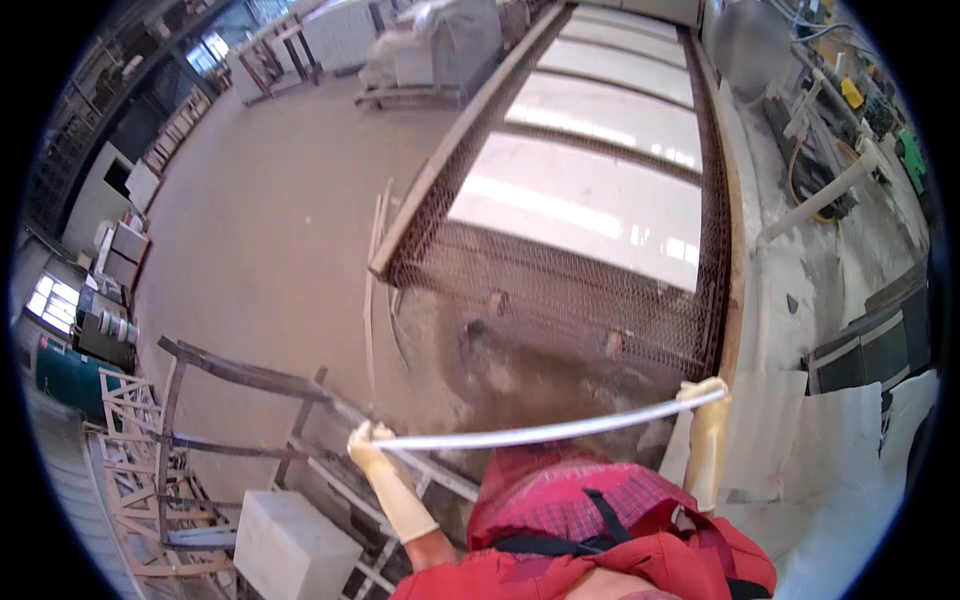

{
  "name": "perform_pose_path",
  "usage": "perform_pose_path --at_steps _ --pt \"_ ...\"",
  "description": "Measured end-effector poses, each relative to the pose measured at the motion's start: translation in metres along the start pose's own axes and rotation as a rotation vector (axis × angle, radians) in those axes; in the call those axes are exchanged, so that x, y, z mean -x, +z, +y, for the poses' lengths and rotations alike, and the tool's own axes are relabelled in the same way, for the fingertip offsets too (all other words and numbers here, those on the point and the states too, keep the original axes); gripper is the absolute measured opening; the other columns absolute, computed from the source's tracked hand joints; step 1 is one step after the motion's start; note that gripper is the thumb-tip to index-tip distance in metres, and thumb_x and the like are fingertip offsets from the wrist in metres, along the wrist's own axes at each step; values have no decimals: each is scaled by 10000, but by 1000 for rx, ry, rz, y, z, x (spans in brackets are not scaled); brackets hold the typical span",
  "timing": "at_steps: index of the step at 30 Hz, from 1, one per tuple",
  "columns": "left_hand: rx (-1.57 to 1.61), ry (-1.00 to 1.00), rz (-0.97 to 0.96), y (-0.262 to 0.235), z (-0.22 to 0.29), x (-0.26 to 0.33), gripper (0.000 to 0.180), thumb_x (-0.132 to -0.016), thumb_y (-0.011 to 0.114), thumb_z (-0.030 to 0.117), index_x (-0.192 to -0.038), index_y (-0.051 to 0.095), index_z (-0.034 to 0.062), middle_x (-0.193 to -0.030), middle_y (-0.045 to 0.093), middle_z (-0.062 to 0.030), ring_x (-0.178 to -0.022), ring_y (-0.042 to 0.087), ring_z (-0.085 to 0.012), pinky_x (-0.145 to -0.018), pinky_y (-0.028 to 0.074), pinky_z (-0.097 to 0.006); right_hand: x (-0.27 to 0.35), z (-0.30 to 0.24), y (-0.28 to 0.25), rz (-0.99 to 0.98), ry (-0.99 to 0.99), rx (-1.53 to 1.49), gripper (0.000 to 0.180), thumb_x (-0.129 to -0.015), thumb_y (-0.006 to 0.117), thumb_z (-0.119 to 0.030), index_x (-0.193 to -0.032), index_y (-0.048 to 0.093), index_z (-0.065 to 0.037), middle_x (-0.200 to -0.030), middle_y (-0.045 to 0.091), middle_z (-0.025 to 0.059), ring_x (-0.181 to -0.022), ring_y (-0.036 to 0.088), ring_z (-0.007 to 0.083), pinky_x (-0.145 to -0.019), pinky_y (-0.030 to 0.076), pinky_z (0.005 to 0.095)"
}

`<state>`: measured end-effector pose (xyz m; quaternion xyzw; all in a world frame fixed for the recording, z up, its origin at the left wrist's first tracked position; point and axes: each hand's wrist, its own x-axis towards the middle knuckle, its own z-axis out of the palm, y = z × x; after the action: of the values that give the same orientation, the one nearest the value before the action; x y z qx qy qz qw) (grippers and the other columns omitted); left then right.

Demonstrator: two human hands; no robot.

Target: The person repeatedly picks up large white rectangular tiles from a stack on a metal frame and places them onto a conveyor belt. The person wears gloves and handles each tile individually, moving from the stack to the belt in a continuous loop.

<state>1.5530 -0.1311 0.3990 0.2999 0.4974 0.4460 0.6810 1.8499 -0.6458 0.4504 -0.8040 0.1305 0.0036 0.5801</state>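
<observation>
A long, thin, pale strip stretches across in front of my body. Whether it is a narrow bar or a flat slab seen edge-on, I cannot tell. Around its left end are the fingers of my left hand, in a cream glove. My right hand, gloved alike, grips the other end, slightly farther forward. Beyond the strip is a conveyor with a mesh belt. White polished slabs lie across it in a row, one behind another.
Left of me stand a metal rack and a white block. Thin strips lie on the floor beside the conveyor's left rail. Pale sheets and dark slabs are on the right. Wrapped stacks stand farther back.
</observation>
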Motion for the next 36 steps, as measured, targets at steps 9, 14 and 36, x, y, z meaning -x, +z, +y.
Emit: perform_pose_path --at_steps 9,14,36 --pt "-180 -70 -18 108 -3 -86 160 -872 596 92 -795 479 16 -601 519 -122 -473 513 -250 -679 518 -413 -41 -5 54 43 123 -184 181 -856 638 -82 -681 592 -77 -656 669 106 -701 659 188 -638 462 298" --pt "-374 -26 -116 204 -10 -109 153 -876 634 130 -825 545 17 -576 549 -124 -493 539 -260 -710 521 -434 -55 -17 68 202 284 -117 140 -802 626 -33 -669 605 -70 -681 674 135 -658 614 167 -600 424 291" --pt "-1157 -10 -265 415 -37 -152 561 -878 662 502 -1138 700 6 -1115 694 -128 -1014 619 -249 -902 464 -378 -135 -9 99 407 493 -66 285 -744 434 10 -884 664 -83 -693 574 37 -624 481 147 -598 379 271"
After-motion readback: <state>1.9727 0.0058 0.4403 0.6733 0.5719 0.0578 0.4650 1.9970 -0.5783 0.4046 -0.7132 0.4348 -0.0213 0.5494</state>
